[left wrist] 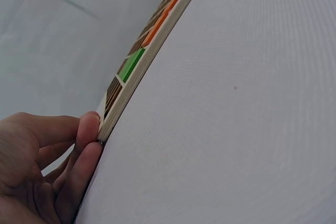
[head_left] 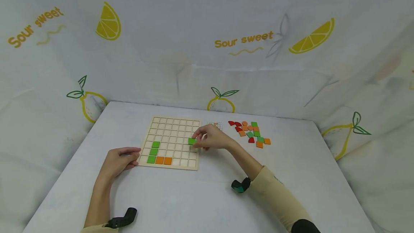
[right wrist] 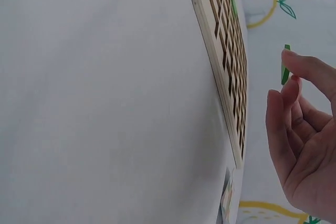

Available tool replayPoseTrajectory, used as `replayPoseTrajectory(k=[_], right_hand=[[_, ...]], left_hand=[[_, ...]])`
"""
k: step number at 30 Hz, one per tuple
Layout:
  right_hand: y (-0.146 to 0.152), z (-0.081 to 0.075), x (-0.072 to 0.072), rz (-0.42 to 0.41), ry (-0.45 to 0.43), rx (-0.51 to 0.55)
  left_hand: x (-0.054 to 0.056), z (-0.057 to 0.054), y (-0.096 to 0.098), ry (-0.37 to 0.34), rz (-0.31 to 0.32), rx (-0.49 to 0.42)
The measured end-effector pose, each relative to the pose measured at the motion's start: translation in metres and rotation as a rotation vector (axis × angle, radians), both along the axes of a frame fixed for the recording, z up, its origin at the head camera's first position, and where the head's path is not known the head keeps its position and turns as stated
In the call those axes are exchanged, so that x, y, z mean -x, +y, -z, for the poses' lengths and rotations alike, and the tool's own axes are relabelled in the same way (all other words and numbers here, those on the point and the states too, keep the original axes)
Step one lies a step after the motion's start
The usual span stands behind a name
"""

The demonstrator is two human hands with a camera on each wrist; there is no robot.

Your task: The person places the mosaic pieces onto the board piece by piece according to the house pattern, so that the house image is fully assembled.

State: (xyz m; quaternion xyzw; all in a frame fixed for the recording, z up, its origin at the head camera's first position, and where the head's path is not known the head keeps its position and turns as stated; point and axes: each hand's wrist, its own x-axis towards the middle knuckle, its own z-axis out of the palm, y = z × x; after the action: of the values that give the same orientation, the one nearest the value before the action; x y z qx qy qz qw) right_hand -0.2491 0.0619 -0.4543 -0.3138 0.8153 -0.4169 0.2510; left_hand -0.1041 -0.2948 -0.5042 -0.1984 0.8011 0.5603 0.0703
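A wooden grid board (head_left: 169, 135) lies on the white table, with square cells sunk into it. Near its lower left corner, my left hand (head_left: 118, 161) pinches the edge between thumb and fingers, seen closely in the left wrist view. My right hand (head_left: 213, 137) pinches a green square tile (right wrist: 285, 65) between thumb and fingertip, held over the board's right side. In the right wrist view this tile is edge-on and apart from the board. Three green tiles (head_left: 153, 151) form a column at the board's lower left. Two orange tiles (head_left: 167, 161) continue rightward from the bottom one.
Right of the board, loose tiles (head_left: 257, 133) in green, orange and red lie scattered, some square, some round, some wedge-shaped. A small printed card (head_left: 216, 125) sits partly behind my right hand. White cloth (head_left: 155, 74) with lemon prints hangs behind the table.
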Motion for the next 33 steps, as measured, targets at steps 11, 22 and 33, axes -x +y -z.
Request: replayPoseTrajectory(k=[11, 22, 33], right_hand=[[-0.043, 0.021, 0.0, -0.015, -0.065, -0.03], [-0.056, 0.027, -0.004, 0.007, -0.007, -0.062], [-0.056, 0.025, -0.005, 0.016, 0.0, -0.074]], left_hand=[[0.0, 0.0, -0.001, 0.004, -0.001, -0.005], [0.0, 0.0, -0.001, 0.009, 0.007, 0.004], [0.0, 0.001, -0.001, 0.01, 0.005, -0.003]])
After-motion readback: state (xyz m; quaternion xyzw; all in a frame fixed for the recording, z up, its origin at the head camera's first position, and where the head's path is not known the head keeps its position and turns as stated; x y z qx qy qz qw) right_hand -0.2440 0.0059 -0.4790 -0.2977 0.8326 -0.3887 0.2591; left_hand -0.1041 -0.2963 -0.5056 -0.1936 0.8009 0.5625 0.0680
